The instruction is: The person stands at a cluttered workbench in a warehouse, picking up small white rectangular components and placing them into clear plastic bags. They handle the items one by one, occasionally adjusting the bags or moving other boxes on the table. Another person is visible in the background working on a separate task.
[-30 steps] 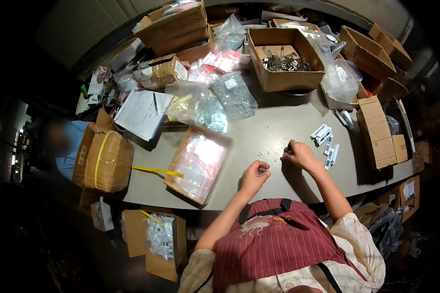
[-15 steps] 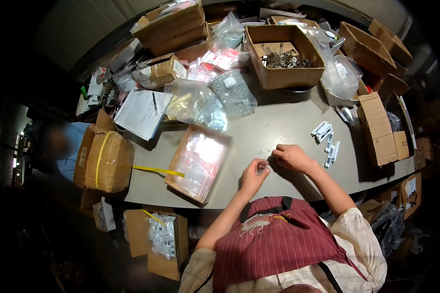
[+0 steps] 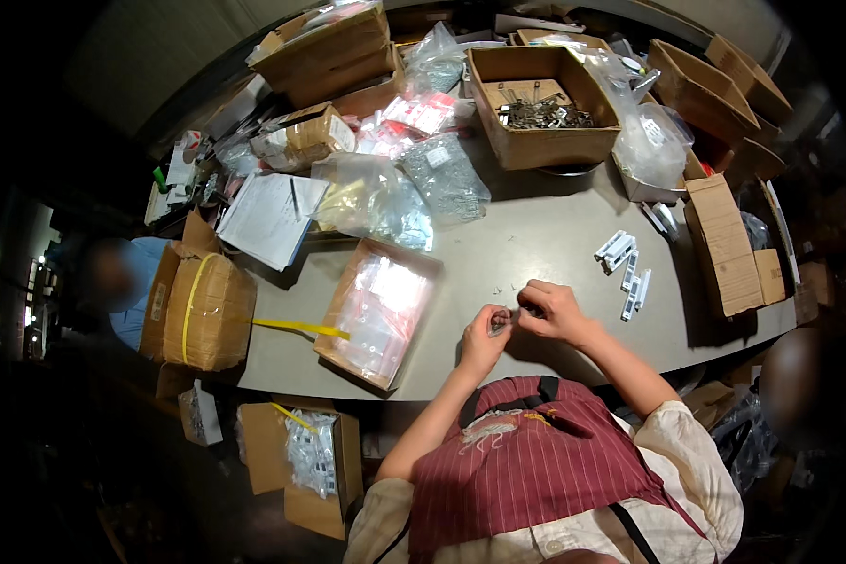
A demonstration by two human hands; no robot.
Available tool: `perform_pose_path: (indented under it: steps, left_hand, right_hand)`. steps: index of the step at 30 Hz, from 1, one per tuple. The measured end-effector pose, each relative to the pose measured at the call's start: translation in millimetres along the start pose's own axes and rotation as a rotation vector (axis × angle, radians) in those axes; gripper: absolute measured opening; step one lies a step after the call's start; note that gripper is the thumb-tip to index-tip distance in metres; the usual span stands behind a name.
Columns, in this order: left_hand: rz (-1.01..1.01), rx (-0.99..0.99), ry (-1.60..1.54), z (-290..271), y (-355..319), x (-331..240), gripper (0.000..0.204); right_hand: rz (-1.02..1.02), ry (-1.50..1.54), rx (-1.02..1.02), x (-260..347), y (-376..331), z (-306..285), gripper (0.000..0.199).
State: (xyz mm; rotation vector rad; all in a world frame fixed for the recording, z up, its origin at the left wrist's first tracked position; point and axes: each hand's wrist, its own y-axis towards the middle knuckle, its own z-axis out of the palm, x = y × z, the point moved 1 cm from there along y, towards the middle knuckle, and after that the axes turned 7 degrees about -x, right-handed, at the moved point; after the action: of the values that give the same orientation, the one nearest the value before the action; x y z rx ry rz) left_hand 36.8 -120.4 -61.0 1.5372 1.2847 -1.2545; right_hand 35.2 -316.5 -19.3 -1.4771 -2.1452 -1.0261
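My left hand (image 3: 485, 340) is closed near the front of the table, its fingers curled round something small and pale that I cannot make out. Right beside it, my right hand (image 3: 552, 312) is bent down with its fingertips pinched at the same spot. What those fingertips hold is hidden. Just beyond the hands, tiny screw-like pieces (image 3: 498, 290) lie on the grey tabletop (image 3: 536, 226). To the right of my right hand are several short white bracket-like parts (image 3: 636, 293), some in a small group (image 3: 616, 250) and others in a slanting row.
A shallow carton of clear plastic bags (image 3: 381, 310) lies to the left. At the back stands a cardboard box of metal parts (image 3: 545, 141). Filled plastic bags (image 3: 446, 179) and a paper pad (image 3: 271, 218) are at back left. An upright carton (image 3: 722, 249) stands right. A person (image 3: 136, 291) is at far left.
My right hand has shifted slightly toward the left one, and their fingertips now meet. A blurred round shape has appeared at the right edge. The view has moved a little.
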Motion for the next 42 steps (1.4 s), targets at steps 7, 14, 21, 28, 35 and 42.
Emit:
perform_pose_path:
  steps: [7, 14, 21, 28, 35, 42]
  left_hand:
    - [0.017, 0.04, 0.035, 1, 0, 7, 0.025]
    - [0.004, 0.041, 0.002, -3, -3, -11, 0.025]
    - [0.022, 0.022, 0.017, 3, 3, -5, 0.025]
    - [-0.046, 0.019, -0.015, 2, 1, -10, 0.023]
    - [0.037, 0.014, 0.061, 5, 1, -2, 0.021]
    - [0.133, 0.041, 0.21, 6, -5, -23, 0.026]
  right_hand:
    - [-0.313, -0.05, 0.002, 37, 11, -15, 0.014]
    - [0.445, -0.154, -0.335, -53, -19, -69, 0.028]
    - [0.906, -0.698, -0.313, -121, -83, -135, 0.04]
    - [0.979, -0.442, -0.419, -117, -110, -130, 0.045]
    - [1.022, -0.459, -0.29, -112, -110, -126, 0.037]
    - [0.815, -0.273, -0.269, -79, -94, -82, 0.03]
